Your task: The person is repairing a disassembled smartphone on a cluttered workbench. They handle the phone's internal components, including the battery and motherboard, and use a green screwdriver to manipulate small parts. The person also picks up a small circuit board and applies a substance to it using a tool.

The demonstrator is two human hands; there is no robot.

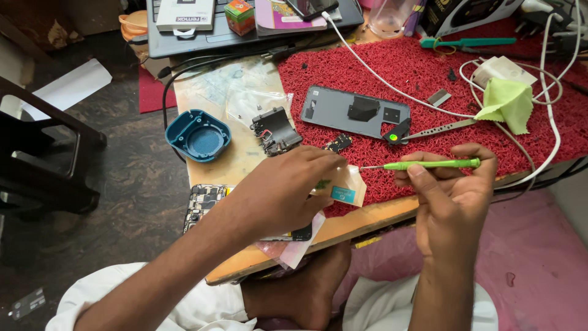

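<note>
My left hand (283, 187) pinches a small clear packet (346, 186) with a blue label, held over an opened phone (205, 202) lying on the wooden table edge. My right hand (450, 190) grips a thin green screwdriver (432, 164), its metal tip pointing left at the packet. A grey phone back cover (343, 110) lies on the red mat (416, 73) just beyond, with metal tweezers (438, 129) beside it.
A teal speaker shell (197, 135) and a black plastic part (275, 130) sit on the table's left. White cables (380, 76), a lime cloth (509, 104), a green tool (468, 43) and a laptop (245, 30) with boxes lie further back. A dark chair (43, 153) stands at left.
</note>
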